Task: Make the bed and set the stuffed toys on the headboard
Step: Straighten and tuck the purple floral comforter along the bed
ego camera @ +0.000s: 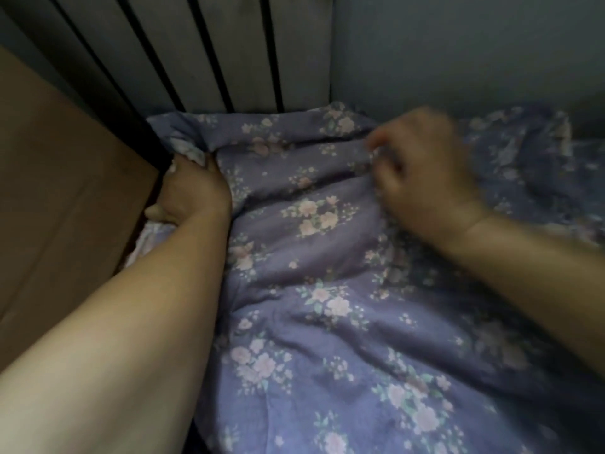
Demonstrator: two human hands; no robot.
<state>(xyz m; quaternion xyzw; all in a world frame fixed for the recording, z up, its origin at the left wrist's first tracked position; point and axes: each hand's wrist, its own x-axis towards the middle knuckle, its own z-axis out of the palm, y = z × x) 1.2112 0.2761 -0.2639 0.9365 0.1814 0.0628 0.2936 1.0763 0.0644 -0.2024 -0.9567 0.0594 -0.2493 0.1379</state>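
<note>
Bed-making step: left hand (191, 188) grips the corner of the rumpled purple floral quilt (327, 273) by the brown wooden side panel (65, 178), blurred right hand (422, 178) pinches a fold mid-bed; next, likely pull flat; no toys visible.

Purple quilt (327, 273) with pink-and-white flower sprigs (green leaves), brown board (65, 191), grey slatted panel (203, 50) with black gaps

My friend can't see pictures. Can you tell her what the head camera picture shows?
Two bare hands are tidying a purple flowered quilt on a bed. The left hand grips its corner next to a brown board, and the blurred right hand pinches a fold further right. Grey wall panels stand behind.
</note>
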